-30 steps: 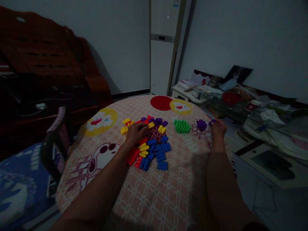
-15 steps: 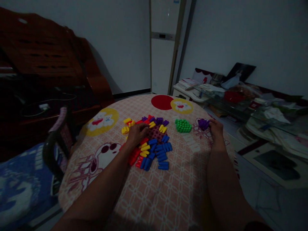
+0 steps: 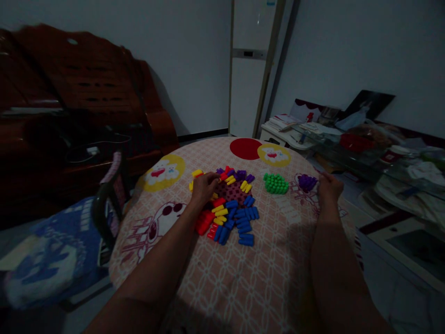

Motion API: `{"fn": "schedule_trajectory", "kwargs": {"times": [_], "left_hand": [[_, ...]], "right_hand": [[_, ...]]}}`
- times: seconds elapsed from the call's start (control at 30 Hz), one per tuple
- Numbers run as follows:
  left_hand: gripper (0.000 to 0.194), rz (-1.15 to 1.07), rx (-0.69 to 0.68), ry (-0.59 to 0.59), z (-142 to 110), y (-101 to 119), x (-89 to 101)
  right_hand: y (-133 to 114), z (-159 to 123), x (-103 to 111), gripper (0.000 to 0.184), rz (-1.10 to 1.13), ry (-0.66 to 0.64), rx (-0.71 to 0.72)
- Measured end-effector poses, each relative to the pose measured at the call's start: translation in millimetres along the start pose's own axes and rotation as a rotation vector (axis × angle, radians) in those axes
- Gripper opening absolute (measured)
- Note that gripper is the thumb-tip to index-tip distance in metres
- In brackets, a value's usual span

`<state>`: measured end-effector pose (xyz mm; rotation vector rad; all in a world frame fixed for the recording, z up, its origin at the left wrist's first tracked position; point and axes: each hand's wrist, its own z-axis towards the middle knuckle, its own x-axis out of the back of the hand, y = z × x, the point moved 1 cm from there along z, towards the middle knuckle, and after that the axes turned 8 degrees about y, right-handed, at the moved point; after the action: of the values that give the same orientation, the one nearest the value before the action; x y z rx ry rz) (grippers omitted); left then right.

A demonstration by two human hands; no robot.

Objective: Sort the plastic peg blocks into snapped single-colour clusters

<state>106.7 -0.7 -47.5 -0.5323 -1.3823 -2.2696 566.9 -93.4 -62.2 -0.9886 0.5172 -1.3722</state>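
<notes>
My left hand (image 3: pixel 206 188) is over the left part of a pile of small plastic building blocks, its fingers bent together at the purple and red pieces; what they grip, if anything, is hidden. Yellow blocks (image 3: pixel 220 211), red blocks (image 3: pixel 204 222) and blue blocks (image 3: pixel 246 225) lie around and in front of it. Purple blocks (image 3: pixel 241 175) sit at the pile's far edge. At the right, my right hand (image 3: pixel 330 189) is closed just beside a purple cluster of blocks (image 3: pixel 307 182), a little apart from it, with nothing showing in its fingers.
A green cluster of blocks (image 3: pixel 276 184) stands between the pile and the purple cluster. All lie on a round table with a patterned cloth (image 3: pixel 250 278). A chair (image 3: pixel 107 204) is at the left, a wooden sofa (image 3: pixel 93 83) behind it. A cluttered glass-topped stand (image 3: pixel 368 160) is at the right.
The view has turned slightly left. My right hand has drawn away from the purple cluster it was touching. My left hand's fingers have shifted toward the pile's far left side.
</notes>
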Motion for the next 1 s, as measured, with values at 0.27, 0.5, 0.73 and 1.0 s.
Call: {"fn": "schedule_trajectory", "kwargs": {"times": [0.27,0.5,0.73,1.0], "left_hand": [[0.043,0.119,-0.217,-0.111,24,5,-27.9],[0.071,0.329,-0.401,-0.462,49,14,-63.5],[0.058,0.274,-0.397,-0.520,29,18,-50.1],[0.053,-0.051,-0.295,-0.462,1,31,-34.0]], "right_hand": [[-114,-50,-27,0.032,0.138,-0.132,0.264],[-136,-92,-47,0.033,0.181,-0.378,0.338],[-143,-129,-61,0.033,0.191,-0.681,0.493],[-153,-174,-72,0.040,0.155,-0.887,0.650]]}}
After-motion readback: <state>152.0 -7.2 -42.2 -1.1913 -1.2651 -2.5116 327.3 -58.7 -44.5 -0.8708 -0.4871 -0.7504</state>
